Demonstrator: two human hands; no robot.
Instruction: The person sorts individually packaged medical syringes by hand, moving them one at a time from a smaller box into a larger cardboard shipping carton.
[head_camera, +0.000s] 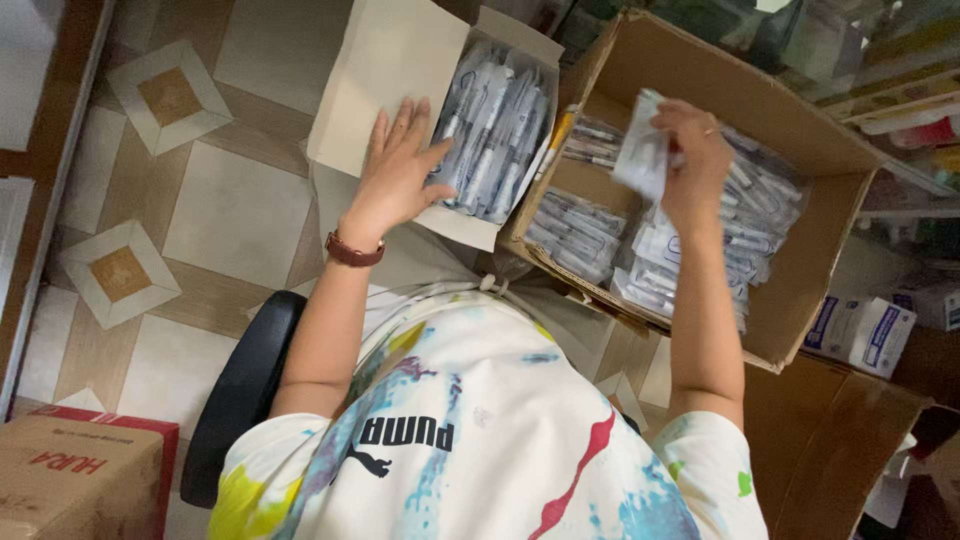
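Observation:
My left hand (395, 165), with a brown watch on the wrist, lies flat and spread on the edge of an open white box (385, 60). Its fingertips touch the wrapped syringes (495, 130) that fill the box. My right hand (692, 160) is raised over a large brown cardboard box (820, 150) and grips a small bundle of clear syringe packets (640, 150). More loose packets (580, 225) lie piled inside the cardboard box, below and around that hand.
Both boxes sit on a tiled floor (235, 210) in front of me. A black chair seat (240, 390) shows at lower left, next to a brown carton (70, 475). Small white and blue boxes (865, 335) and another cardboard flap (830, 450) lie at right.

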